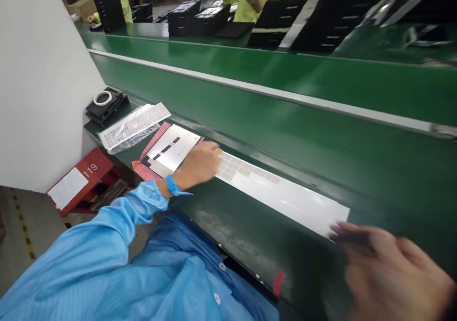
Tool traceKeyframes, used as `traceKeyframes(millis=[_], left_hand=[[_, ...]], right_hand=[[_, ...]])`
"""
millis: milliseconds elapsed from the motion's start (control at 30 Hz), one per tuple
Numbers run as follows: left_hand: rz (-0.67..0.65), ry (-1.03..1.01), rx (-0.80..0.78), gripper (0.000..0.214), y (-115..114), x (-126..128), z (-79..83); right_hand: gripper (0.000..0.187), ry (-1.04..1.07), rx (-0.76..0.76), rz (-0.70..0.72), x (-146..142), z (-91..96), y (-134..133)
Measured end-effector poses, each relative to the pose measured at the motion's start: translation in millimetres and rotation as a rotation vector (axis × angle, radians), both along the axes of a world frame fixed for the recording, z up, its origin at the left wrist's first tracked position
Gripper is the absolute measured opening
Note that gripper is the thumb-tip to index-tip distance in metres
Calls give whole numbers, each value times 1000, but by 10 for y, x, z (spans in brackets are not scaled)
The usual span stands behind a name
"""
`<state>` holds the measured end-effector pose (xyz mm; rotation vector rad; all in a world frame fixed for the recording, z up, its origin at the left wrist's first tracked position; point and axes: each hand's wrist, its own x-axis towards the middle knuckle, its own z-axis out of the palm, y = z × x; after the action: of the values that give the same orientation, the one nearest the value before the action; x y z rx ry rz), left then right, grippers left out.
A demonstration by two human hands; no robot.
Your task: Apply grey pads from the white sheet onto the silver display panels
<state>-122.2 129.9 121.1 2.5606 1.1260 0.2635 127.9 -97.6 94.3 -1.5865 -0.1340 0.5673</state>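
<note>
A long white sheet of pale square stickers (pixel 282 195) lies along the near part of the green bench, with sticker squares on its left half and a bare right half. Over its left end is my left hand (pixel 202 164), fingers curled together; what they pinch, if anything, is hidden. My right hand (pixel 396 268) is at the sheet's right end, smeared by motion, with a dark patch by its fingers that I cannot make out. Just left of my left hand, a flat silver panel (pixel 178 147) with a black strip lies on pink bubble wrap (pixel 145 171).
More sticker sheets (pixel 134 126) lie in clear plastic farther left. A tape roll (pixel 102 98) sits on a black holder (pixel 109 107) beside a white partition (pixel 43 73). A red box (pixel 94 169) stands below. Across the belt, black stacks (pixel 183 19) stand near a co-worker in yellow.
</note>
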Motion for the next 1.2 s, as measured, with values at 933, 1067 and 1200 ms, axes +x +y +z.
traceKeyframes(millis=[933,1067,1200], left_hand=[[-352,-23,10,44,-619,1089,-477],[-359,-17,15,45,-623,1090,-469],[-364,-27,21,45,-622,1087,-471]], right_hand=[[47,-173,161,32,379,-557,950],[47,-210,160,27,357,-550,962],[45,-232,162,19,357,-544,963]])
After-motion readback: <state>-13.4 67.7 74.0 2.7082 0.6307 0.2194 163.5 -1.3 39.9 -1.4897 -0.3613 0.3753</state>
